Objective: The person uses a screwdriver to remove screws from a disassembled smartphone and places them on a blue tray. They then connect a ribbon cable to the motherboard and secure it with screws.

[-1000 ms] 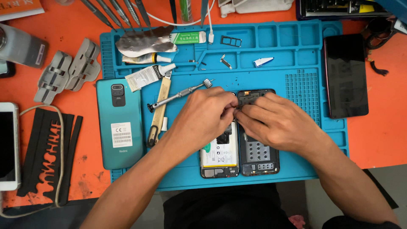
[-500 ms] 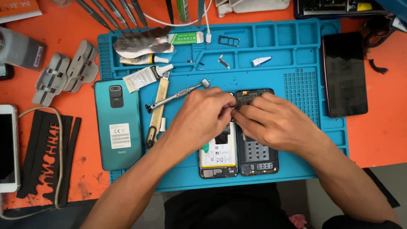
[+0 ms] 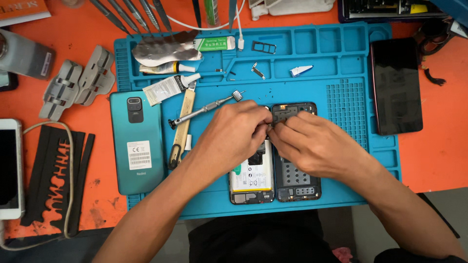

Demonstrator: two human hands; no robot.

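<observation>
Pinching at the opened phone (image 3: 251, 185) top edge, left hand (image 3: 234, 134) and right hand (image 3: 314, 146) were closed narrow together, contents hidden; screwdriver (image 3: 204, 109) was laid at ten o'clock, within reach.

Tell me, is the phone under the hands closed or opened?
Opened: the dark phone body shows its white battery and inner parts.
</observation>
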